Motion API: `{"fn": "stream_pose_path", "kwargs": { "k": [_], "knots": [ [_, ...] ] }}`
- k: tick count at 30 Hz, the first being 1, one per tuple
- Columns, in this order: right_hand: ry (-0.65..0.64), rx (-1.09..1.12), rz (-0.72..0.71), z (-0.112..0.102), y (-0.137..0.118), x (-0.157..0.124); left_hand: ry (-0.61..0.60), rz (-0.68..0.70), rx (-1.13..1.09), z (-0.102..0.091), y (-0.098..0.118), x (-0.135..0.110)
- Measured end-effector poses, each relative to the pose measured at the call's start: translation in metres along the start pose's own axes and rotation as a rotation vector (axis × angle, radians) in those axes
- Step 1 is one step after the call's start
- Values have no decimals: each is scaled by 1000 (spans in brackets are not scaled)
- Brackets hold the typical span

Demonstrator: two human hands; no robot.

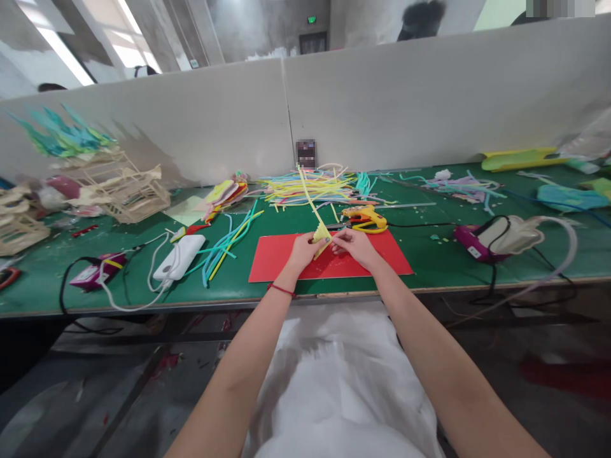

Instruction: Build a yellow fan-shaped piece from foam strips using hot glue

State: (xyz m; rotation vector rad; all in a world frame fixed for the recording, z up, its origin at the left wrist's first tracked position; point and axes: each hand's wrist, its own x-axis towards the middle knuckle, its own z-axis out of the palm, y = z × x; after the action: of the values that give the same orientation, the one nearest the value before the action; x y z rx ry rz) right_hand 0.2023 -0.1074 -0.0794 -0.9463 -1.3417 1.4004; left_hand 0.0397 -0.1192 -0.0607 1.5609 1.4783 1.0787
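My left hand [304, 249] pinches a pale yellow strip piece [321, 233] with a jagged, pleated-looking edge. One long thin end of it reaches up and away towards the pile behind. From the other side my right hand [352, 245] meets it, fingers curled and pinched at its right edge; the exact contact is too small to make out. Both hands are just above a red board [272, 259] lying flat. Touching the board's far edge, behind my right hand, is a yellow-handled tool [375, 217] that looks like a glue gun, with dark metal parts beside it.
A pile of coloured strips [310, 189] spreads at the back, with loose blue and yellow strips [229, 245] to the left. A white power bank [180, 257] with cables, purple boxes [472, 243] and pale wooden frames [119, 191] flank the work area. A grey partition [405, 102] stands behind.
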Motion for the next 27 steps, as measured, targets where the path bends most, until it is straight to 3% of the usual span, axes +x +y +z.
{"fn": "stream_pose_path", "kwargs": {
  "k": [27],
  "knots": [
    [-23, -28, -2, 0, 1, 0, -9, 15, 7, 0, -1, 0]
  ]
}}
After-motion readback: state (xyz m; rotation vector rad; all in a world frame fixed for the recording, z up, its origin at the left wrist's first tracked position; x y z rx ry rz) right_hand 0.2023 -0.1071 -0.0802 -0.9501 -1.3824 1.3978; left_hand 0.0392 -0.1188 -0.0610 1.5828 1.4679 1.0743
